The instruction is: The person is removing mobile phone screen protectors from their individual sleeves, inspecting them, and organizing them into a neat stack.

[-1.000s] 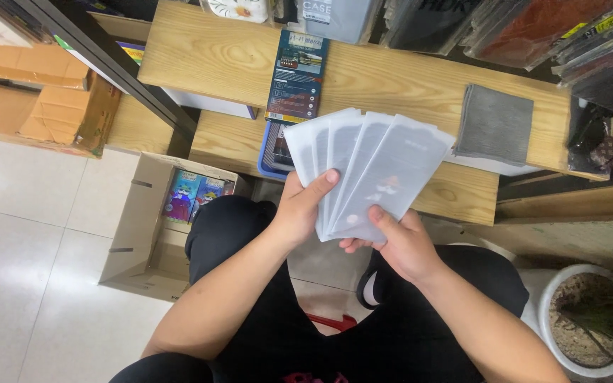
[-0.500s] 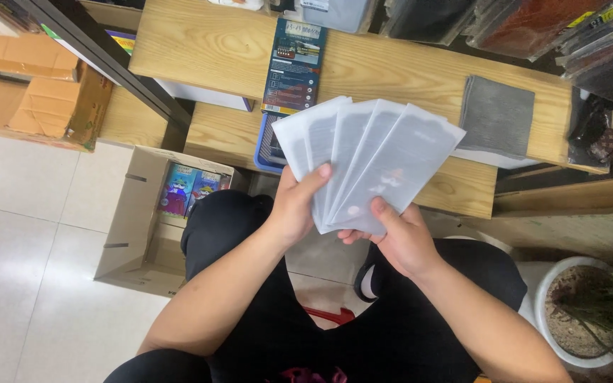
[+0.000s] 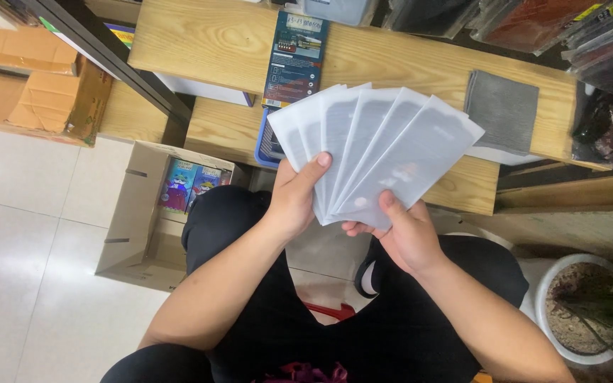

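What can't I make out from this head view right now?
- Exact count of the fanned translucent sleeves: they overlap, and the left hand and right hand cover their lower ends.
- What each sleeve contains: only a dark blur through the frosted film.
- Blue tray: mostly behind the fan.
- Cardboard box contents: partly hidden by its flap and the person's knee.
- Potted plant: cut by the right edge.
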